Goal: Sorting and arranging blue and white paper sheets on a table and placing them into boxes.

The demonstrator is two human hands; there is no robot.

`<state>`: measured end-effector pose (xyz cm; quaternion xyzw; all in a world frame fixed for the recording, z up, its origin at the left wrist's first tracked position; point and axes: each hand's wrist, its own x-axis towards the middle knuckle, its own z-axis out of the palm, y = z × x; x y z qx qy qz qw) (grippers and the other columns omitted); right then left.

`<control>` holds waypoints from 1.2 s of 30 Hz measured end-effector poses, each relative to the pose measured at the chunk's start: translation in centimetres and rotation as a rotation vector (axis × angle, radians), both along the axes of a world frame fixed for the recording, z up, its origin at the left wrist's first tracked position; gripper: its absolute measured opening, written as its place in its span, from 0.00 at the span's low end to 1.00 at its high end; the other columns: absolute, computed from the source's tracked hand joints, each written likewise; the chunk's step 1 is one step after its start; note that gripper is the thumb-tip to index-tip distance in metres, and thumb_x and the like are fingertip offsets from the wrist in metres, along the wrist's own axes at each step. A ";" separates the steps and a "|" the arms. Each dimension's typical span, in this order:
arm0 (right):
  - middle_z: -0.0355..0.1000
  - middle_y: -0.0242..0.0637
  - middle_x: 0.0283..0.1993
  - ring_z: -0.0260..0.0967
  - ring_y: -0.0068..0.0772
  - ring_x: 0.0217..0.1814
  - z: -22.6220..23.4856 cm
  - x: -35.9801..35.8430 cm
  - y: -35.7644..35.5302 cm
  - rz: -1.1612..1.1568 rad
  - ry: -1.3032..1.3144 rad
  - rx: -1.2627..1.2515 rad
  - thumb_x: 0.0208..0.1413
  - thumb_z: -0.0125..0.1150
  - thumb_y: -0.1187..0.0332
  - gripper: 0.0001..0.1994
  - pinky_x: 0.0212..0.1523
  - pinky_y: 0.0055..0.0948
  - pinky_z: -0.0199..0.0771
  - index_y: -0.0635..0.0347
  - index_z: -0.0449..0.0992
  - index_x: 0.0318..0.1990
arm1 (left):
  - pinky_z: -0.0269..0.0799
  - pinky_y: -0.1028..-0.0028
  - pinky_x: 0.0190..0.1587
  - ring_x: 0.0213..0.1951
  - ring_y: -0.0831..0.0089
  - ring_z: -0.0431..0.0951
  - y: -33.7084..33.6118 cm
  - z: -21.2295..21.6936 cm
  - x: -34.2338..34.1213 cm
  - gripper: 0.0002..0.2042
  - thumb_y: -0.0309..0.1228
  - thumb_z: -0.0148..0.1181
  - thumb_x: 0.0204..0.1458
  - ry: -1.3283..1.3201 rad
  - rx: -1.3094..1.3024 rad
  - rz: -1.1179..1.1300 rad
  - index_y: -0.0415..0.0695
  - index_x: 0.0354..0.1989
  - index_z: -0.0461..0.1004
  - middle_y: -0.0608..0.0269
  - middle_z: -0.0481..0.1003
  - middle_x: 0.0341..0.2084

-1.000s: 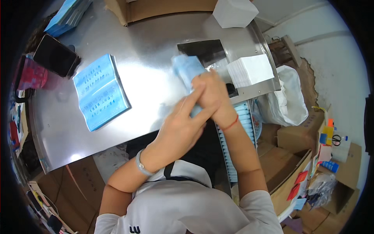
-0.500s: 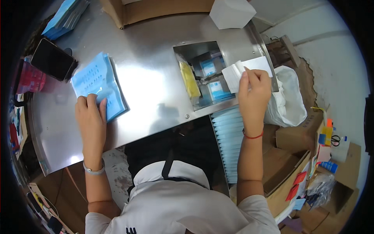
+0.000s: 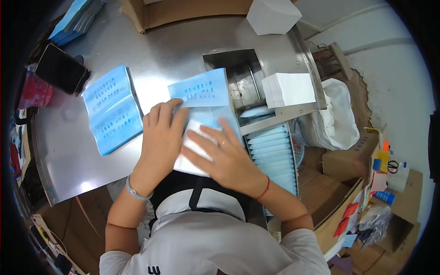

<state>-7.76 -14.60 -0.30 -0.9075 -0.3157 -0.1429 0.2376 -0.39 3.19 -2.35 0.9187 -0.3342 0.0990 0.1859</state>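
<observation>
A blue printed plastic packet [image 3: 201, 87] lies opened out on the steel table in front of me. A white sheet [image 3: 190, 160] covers its near part and reaches over the table's front edge. My left hand [image 3: 160, 133] rests at the packet's left side, fingers out and fingertips on the blue film. My right hand [image 3: 220, 160], slightly blurred, has its fingers spread over the white sheet. To the left is a stack of blue printed packets [image 3: 114, 110], untouched. A stack of white paper sheets [image 3: 288, 89] sits at the right, beside a rectangular opening [image 3: 243, 85] in the table.
Below the table's right edge stands a row of pale blue packets [image 3: 272, 156]. A black phone [image 3: 59, 68] leans at the left near a pink container [image 3: 36, 91]. A white plastic bag [image 3: 337, 114] and cardboard boxes [image 3: 332, 183] are at the right.
My left hand has left the blue stack and moved right. My right hand has come from the white stack toward the middle. A blue packet and a white sheet now lie between them.
</observation>
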 end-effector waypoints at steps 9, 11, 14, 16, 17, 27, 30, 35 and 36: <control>0.72 0.46 0.47 0.67 0.47 0.48 1.5 4.0 -6.8 -0.645 -0.204 0.085 0.51 0.59 0.76 0.14 0.52 0.41 0.69 0.68 0.77 0.47 | 0.56 0.42 0.63 0.63 0.43 0.62 -1.5 1.8 -2.1 0.12 0.29 0.60 0.49 0.028 -0.061 -0.044 0.50 0.43 0.74 0.50 0.64 0.61; 0.71 0.46 0.47 0.67 0.47 0.46 1.6 4.0 -8.1 -0.861 -0.343 0.012 0.53 0.58 0.76 0.13 0.46 0.40 0.70 0.70 0.76 0.46 | 0.57 0.40 0.62 0.63 0.43 0.62 -1.7 2.4 -1.7 0.13 0.29 0.60 0.50 0.002 -0.082 -0.009 0.51 0.46 0.74 0.51 0.64 0.60; 0.71 0.45 0.46 0.66 0.48 0.45 0.9 4.4 -9.0 -0.863 -0.308 -0.200 0.55 0.58 0.76 0.11 0.46 0.38 0.70 0.70 0.78 0.45 | 0.52 0.38 0.62 0.64 0.42 0.58 -2.3 2.7 0.2 0.23 0.39 0.70 0.44 0.218 0.082 0.053 0.47 0.49 0.73 0.49 0.62 0.59; 0.70 0.45 0.48 0.65 0.47 0.46 1.3 4.0 -9.3 -0.880 -0.153 -0.090 0.54 0.59 0.77 0.12 0.47 0.37 0.70 0.69 0.78 0.46 | 0.54 0.43 0.61 0.64 0.44 0.60 -3.9 2.6 1.4 0.26 0.47 0.71 0.41 0.009 0.170 0.063 0.44 0.45 0.73 0.45 0.64 0.59; 0.70 0.45 0.48 0.65 0.47 0.46 1.6 4.0 -9.4 -0.875 -0.151 -0.088 0.54 0.59 0.77 0.12 0.47 0.37 0.70 0.69 0.78 0.46 | 0.55 0.44 0.61 0.64 0.45 0.60 -4.7 1.9 2.0 0.26 0.50 0.70 0.41 -0.020 0.150 -0.057 0.44 0.44 0.73 0.44 0.64 0.60; 0.74 0.46 0.54 0.71 0.48 0.54 1.1 1.9 -3.6 -0.503 -0.267 0.047 0.52 0.61 0.74 0.16 0.57 0.47 0.68 0.62 0.78 0.50 | 0.70 0.63 0.43 0.44 0.55 0.73 -1.1 1.3 1.4 0.24 0.31 0.66 0.41 0.093 -0.038 -0.160 0.45 0.51 0.74 0.45 0.67 0.56; 0.74 0.46 0.46 0.73 0.44 0.49 -0.5 2.4 -1.4 -0.301 -0.134 -0.186 0.55 0.54 0.74 0.14 0.66 0.58 0.58 0.60 0.76 0.49 | 0.75 0.60 0.46 0.47 0.48 0.76 -1.3 2.5 1.8 0.33 0.20 0.68 0.34 0.319 -0.153 -0.141 0.43 0.56 0.69 0.44 0.64 0.59; 0.76 0.41 0.33 0.75 0.49 0.39 -1.5 9.1 -4.5 -0.316 0.403 -0.260 0.53 0.56 0.71 0.08 0.50 0.45 0.75 0.63 0.78 0.38 | 0.77 0.64 0.48 0.47 0.52 0.78 -5.3 3.2 -1.5 0.28 0.18 0.63 0.47 0.470 -0.388 -0.391 0.51 0.59 0.72 0.48 0.62 0.63; 0.76 0.41 0.31 0.75 0.50 0.36 -1.2 9.9 -5.2 -0.495 0.360 -0.357 0.53 0.57 0.71 0.08 0.44 0.44 0.76 0.63 0.79 0.38 | 0.76 0.66 0.48 0.49 0.53 0.78 -5.3 3.8 -2.0 0.24 0.20 0.62 0.49 0.683 -0.508 -0.443 0.49 0.57 0.74 0.48 0.63 0.63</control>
